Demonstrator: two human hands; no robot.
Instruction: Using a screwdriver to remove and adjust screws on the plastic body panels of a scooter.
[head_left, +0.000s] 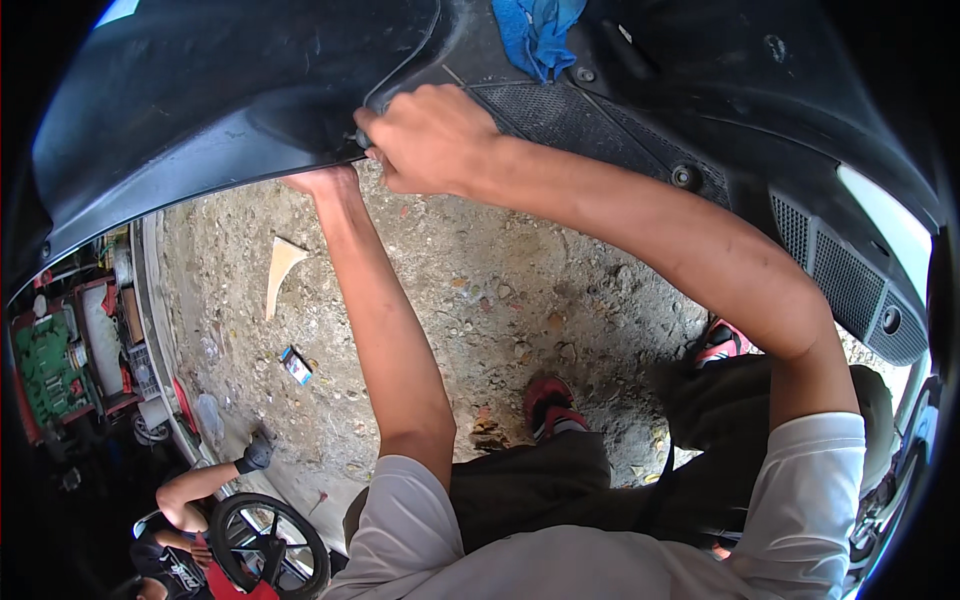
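Note:
My right hand [437, 138] is closed at the lower edge of a large dark plastic panel [220, 130]. A small dark piece shows by its thumb, and what the fingers grip is too covered to name. My left hand [325, 180] reaches up beneath the same edge, close below the right one. The panel hides its fingers, so their hold cannot be seen. Beyond my right hand lies a black mesh-textured section [560, 115], with a blue cloth [540, 35] resting above it. A round bolt [685, 177] sits near my right forearm.
On the rough ground lie a pale pointed piece [283, 272] and a small blue box [296, 365]. At the lower left, another person [180, 545] sits by a black spoked wheel [268, 545]. A green tool case [50, 370] stands among clutter at the left.

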